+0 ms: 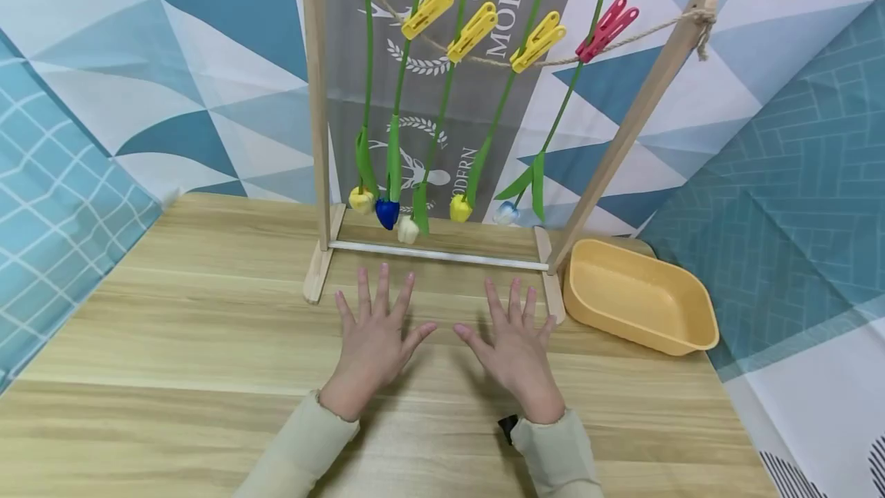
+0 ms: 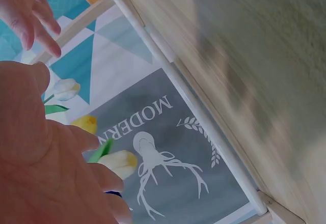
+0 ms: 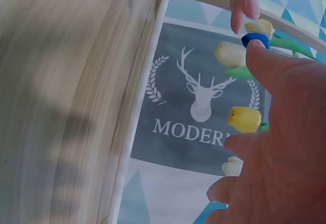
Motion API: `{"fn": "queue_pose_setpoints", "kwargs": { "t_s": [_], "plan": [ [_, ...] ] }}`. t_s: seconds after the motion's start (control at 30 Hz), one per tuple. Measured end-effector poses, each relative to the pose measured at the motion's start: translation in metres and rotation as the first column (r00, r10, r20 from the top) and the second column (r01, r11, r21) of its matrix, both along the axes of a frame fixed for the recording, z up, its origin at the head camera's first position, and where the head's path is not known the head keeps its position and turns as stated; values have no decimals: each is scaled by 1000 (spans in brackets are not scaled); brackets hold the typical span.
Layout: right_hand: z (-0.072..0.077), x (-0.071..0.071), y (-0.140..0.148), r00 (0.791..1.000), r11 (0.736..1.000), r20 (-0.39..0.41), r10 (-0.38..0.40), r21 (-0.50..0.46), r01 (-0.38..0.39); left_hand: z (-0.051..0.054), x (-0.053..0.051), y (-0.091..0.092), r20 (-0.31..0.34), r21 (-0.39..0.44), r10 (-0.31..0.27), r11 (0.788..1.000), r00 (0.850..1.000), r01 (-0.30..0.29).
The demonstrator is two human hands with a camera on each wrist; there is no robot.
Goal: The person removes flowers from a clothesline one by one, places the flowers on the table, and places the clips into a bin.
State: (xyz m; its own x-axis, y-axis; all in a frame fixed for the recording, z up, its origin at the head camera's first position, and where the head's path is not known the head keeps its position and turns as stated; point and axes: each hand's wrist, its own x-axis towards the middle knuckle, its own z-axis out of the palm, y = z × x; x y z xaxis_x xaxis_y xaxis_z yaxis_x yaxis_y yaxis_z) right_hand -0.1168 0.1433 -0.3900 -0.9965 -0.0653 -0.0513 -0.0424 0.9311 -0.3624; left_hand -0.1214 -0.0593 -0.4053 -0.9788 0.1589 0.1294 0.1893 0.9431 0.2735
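Note:
Both hands are held palm down with fingers spread, in front of a wooden rack [image 1: 318,98]; neither holds anything. The left hand [image 1: 373,348] [image 2: 51,152] and the right hand [image 1: 517,356] [image 3: 295,127] have their thumbs pointing at each other, apart. Five tulips hang head down from the rack's rope: a pale yellow one [image 1: 362,200], a blue one [image 1: 387,214], a cream one [image 1: 408,230], a yellow one [image 1: 460,208] and a pale blue-white one [image 1: 507,213]. Red clips [image 1: 607,29] and yellow clips [image 1: 472,31] grip the stems.
An orange tray [image 1: 639,294] stands right of the rack, beside its foot. A white bar [image 1: 442,256] joins the rack's feet low down. Patterned cloth [image 1: 235,37] hangs behind the wooden table [image 1: 173,329]. Something small and black [image 1: 508,427] shows at the right cuff.

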Motion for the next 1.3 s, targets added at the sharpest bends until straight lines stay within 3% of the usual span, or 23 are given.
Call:
{"fn": "queue_pose_setpoints", "kwargs": {
  "t_s": [0.13, 0.47, 0.63, 0.93, 1.07, 1.13, 1.3],
  "plan": [
    [0, 0, 5, 1000, 1000, 10, -8, 6, 7, -1, -1, -1, -4, -2, 1, 1000, 1000, -1],
    [3, -6, 20, 999, 1000, -52, 6, 4, -6, -1, -6, -10, -4, -7, 16, 1000, 1000, -16],
    [0, -9, 29, 998, 998, -62, 7, -54, -10, -3, -9, -18, 16, 19, 20, 1000, 1000, -20],
    [1, -19, 53, 974, 981, -223, -37, -196, -7, -1, -21, -43, 78, 112, 31, 993, 996, -40],
    [6, -26, 63, 951, 961, -296, -89, -278, 4, 3, -28, -57, 131, 246, 9, 968, 991, -41],
    [9, -30, 67, 944, 944, -305, -130, -328, 24, 6, -32, -65, 125, 315, -9, 949, 992, -31],
    [19, -37, 79, 946, 878, -207, -250, -460, 132, 11, -44, -84, 94, 430, -26, 903, 995, -17]
  ]
}}
